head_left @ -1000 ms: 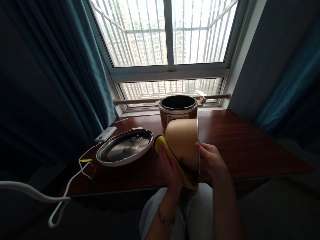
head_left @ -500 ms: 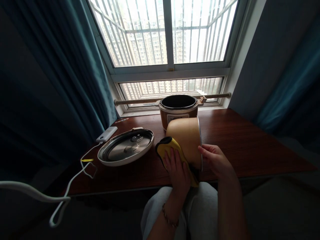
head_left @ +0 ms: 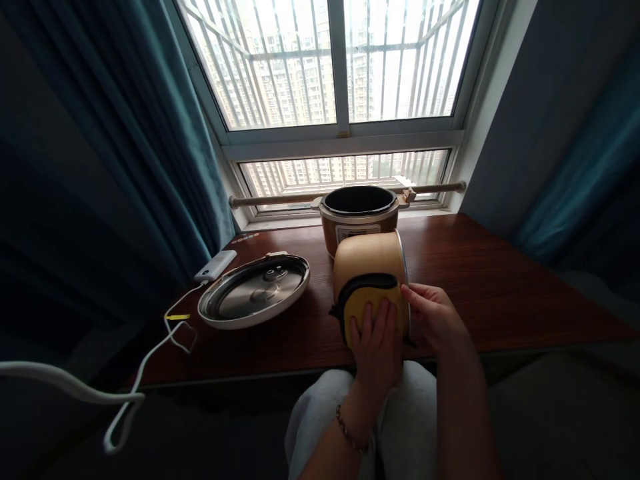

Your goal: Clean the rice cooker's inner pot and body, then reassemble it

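Observation:
A gold-coloured inner pot (head_left: 367, 257) lies tipped on its side, its silver rim facing right. My right hand (head_left: 435, 313) pinches that rim, thumb outside and the other fingers partly hidden at the opening. Against the pot's outer side my left hand (head_left: 377, 340) presses a yellow cleaning cloth (head_left: 359, 305) with a dark edge, fingers stretched over it. Just behind the pot stands the brown and gold rice cooker body (head_left: 333, 230), upright with its dark top uncovered. The inside of the inner pot is out of sight.
Left on the brown table (head_left: 480, 267) rests a round cooker lid (head_left: 253, 323), its metal underside up. Beyond it sits a white power bank (head_left: 216, 265), with a white cable (head_left: 145, 363) running off the table's left edge. A barred window and a rail are at the back.
My left hand and the cloth have slid right across the pot's side, towards the rim. My right hand keeps its grip on the rim, and the pot has hardly moved.

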Demonstrator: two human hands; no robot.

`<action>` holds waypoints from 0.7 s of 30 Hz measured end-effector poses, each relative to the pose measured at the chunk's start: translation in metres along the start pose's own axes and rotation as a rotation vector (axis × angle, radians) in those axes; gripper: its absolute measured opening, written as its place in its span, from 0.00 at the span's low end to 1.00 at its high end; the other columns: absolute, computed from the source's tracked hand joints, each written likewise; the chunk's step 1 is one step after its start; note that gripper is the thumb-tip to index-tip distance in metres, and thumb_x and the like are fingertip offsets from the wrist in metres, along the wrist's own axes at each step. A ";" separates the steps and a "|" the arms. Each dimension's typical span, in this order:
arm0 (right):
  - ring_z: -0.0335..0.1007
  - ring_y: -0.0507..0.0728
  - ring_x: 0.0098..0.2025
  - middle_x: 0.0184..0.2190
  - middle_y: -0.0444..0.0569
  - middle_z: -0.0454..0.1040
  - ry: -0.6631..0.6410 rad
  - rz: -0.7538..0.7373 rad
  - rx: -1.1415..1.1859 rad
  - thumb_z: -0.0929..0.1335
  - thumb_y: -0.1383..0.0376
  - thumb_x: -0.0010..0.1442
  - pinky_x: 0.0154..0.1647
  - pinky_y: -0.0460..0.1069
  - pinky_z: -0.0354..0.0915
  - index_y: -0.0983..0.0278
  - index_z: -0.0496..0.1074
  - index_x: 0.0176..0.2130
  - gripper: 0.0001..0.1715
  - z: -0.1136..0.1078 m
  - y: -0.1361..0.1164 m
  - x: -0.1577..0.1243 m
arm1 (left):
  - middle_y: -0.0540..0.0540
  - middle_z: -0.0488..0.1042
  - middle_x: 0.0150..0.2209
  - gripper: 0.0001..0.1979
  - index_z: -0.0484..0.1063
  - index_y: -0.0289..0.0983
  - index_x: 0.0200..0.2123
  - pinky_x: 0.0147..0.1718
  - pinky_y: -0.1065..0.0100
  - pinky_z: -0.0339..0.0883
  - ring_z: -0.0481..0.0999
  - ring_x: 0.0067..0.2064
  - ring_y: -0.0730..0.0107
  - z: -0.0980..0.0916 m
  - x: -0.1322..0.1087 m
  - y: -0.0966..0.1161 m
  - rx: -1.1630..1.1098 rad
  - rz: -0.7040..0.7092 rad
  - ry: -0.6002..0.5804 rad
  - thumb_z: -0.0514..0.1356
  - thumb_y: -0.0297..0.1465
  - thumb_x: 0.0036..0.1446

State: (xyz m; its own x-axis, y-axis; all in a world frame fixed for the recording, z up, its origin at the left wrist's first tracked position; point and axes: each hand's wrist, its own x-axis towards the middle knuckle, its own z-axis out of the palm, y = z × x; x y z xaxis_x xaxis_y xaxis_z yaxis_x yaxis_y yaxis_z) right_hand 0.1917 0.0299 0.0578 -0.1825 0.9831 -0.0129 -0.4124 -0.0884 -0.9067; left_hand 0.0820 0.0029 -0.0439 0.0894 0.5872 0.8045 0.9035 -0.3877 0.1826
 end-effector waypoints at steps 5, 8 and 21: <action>0.72 0.55 0.26 0.28 0.49 0.77 0.064 0.007 0.034 0.73 0.55 0.45 0.24 0.47 0.66 0.65 0.76 0.38 0.22 0.001 0.003 0.003 | 0.38 0.45 0.65 0.29 0.40 0.33 0.64 0.61 0.50 0.38 0.40 0.65 0.57 -0.005 0.007 -0.025 -0.240 -0.390 0.123 0.45 0.27 0.61; 0.73 0.57 0.33 0.33 0.49 0.77 0.072 -0.042 0.017 0.74 0.56 0.43 0.32 0.49 0.68 0.63 0.75 0.41 0.25 -0.001 0.003 0.004 | 0.42 0.41 0.66 0.28 0.37 0.38 0.64 0.62 0.58 0.42 0.42 0.65 0.64 -0.005 0.010 -0.033 -0.432 -0.515 0.149 0.43 0.31 0.63; 0.71 0.54 0.29 0.30 0.49 0.77 -0.074 0.034 -0.100 0.72 0.55 0.48 0.28 0.46 0.66 0.66 0.76 0.38 0.21 -0.008 0.000 -0.003 | 0.41 0.38 0.66 0.31 0.39 0.36 0.64 0.61 0.46 0.36 0.36 0.66 0.54 -0.005 0.006 -0.028 -0.262 -0.299 0.138 0.47 0.27 0.60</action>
State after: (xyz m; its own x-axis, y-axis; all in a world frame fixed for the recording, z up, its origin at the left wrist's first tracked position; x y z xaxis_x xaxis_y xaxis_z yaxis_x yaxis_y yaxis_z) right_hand 0.1992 0.0278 0.0542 -0.2616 0.9650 -0.0171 -0.3148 -0.1020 -0.9437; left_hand 0.0554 0.0138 -0.0416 -0.2334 0.6075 0.7593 0.7426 -0.3927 0.5425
